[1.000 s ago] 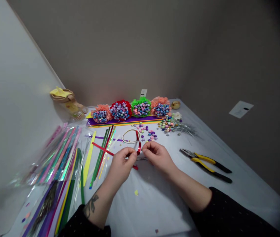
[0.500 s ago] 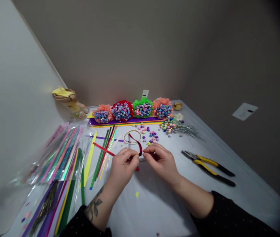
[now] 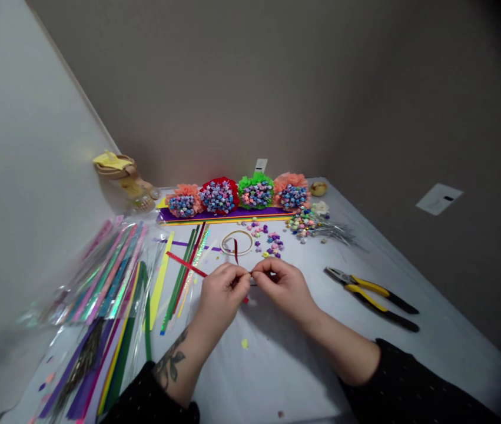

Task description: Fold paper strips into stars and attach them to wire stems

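Note:
My left hand [image 3: 226, 291] is closed in a pinch near the table's middle. Between both hands' fingertips is a narrow dark red paper strip [image 3: 236, 250]; its free end curls up beyond them, in front of a thin gold ring [image 3: 250, 242]. Meeting the left fingertips, my right hand [image 3: 283, 288] pinches too, and the part of the strip between them is mostly hidden. Another red strip end [image 3: 183, 263] sticks out left of my left hand, over green strips [image 3: 182, 274]. Small folded paper stars [image 3: 274, 242] lie past my right hand.
Pliers [image 3: 371, 297] with yellow-black handles lie on the right. Several star-filled tissue flowers [image 3: 218, 196] line the back, beside a beads-and-wire pile [image 3: 305, 222]. Plastic bags of paper strips [image 3: 104, 271] cover the left. A tape dispenser-like brown object [image 3: 124, 176] stands back left.
My right fingertips have moved left to meet my left fingertips. The strip's free end has shifted and now stands more upright. The camera view has moved slightly.

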A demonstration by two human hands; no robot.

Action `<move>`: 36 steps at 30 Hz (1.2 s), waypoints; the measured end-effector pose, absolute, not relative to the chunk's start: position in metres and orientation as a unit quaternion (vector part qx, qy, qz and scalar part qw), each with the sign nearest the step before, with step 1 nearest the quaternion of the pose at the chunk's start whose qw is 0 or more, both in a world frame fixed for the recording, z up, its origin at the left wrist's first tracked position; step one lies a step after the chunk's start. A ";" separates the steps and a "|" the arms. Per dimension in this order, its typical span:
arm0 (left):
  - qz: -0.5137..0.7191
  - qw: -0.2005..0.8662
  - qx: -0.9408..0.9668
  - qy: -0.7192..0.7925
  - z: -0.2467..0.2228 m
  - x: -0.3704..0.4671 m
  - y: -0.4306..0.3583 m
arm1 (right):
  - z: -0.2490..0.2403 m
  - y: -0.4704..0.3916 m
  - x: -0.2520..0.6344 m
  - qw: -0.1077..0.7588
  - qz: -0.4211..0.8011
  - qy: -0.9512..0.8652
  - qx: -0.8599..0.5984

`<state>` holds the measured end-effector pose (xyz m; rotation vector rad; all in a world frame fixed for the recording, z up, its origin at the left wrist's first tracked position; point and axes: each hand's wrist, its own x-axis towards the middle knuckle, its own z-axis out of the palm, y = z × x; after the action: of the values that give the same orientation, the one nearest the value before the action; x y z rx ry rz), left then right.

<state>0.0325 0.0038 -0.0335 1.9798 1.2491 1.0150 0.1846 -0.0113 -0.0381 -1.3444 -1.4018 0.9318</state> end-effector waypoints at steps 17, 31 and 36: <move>0.386 0.485 0.622 0.478 -0.043 0.041 0.004 | -0.043 -0.003 0.188 0.510 0.619 -0.390 -0.453; 0.400 0.488 0.561 0.536 -0.025 0.047 -0.002 | -0.039 -0.008 0.184 0.472 0.469 -0.526 -0.530; 0.387 0.499 0.585 0.508 -0.031 0.043 0.000 | -0.038 -0.008 0.187 0.464 0.449 -0.542 -0.538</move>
<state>0.0425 0.0003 -0.0307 1.4154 1.2297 0.9372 0.1870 -0.0077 -0.0375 -1.3217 -1.3317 1.1028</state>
